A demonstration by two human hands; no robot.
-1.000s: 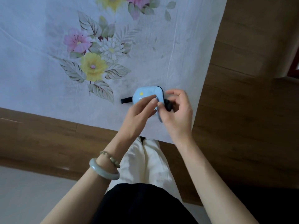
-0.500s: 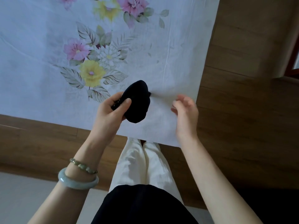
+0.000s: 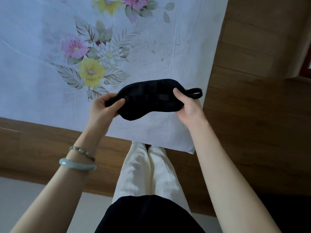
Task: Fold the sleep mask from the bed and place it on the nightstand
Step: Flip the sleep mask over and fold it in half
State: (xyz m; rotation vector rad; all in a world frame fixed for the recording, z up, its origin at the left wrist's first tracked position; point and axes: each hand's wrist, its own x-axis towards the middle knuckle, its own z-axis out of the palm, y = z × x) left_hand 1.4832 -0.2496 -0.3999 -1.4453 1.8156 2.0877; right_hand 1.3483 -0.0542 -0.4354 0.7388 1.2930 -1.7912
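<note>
Mask [image 3: 148, 98] is held flat above the near bed [image 3: 50, 22] edge, gripped at its ends by left hand [image 3: 102, 108] and right hand [image 3: 188, 106]. Loose strap [image 3: 195, 93] may spoil the fold.

no readable text, labels or numbers anywhere
</note>
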